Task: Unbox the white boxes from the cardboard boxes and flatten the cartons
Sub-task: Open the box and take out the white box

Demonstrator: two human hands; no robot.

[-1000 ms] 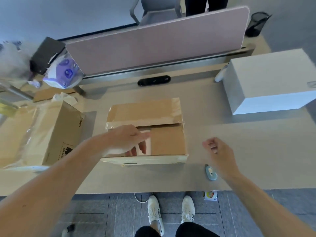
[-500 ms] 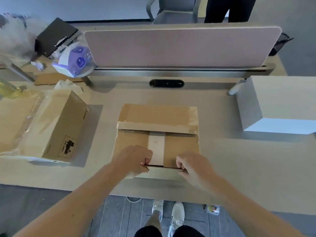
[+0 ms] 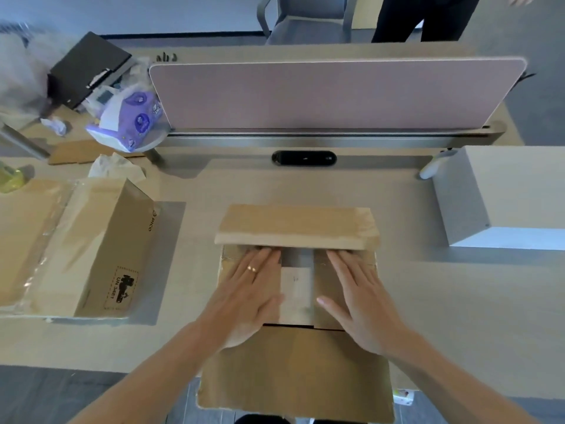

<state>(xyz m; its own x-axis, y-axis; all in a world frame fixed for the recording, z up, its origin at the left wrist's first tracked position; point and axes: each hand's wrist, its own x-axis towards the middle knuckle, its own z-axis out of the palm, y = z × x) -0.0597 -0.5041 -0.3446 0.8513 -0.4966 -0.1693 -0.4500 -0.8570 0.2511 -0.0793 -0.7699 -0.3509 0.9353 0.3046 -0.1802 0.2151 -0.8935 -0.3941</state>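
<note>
Carton (image 3: 296, 228) mid-bench (image 3: 452, 304), near flap folded out toward me, far flap half raised. My left hand (image 3: 247, 296) and right hand (image 3: 357, 301) lie flat on the inner flaps, fingers straight, gripping nothing. White box (image 3: 296, 286) shows between them. Risk: the far flap may drop onto my fingers, and taped flaps could tear.

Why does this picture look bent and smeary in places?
Head view: the wide lens bows the pink divider and the desk; the top left corner is smeared; glare streaks the plastic wrap at left; the raised flap shadows the carton under the left hand and right hand, both slightly soft.
</note>
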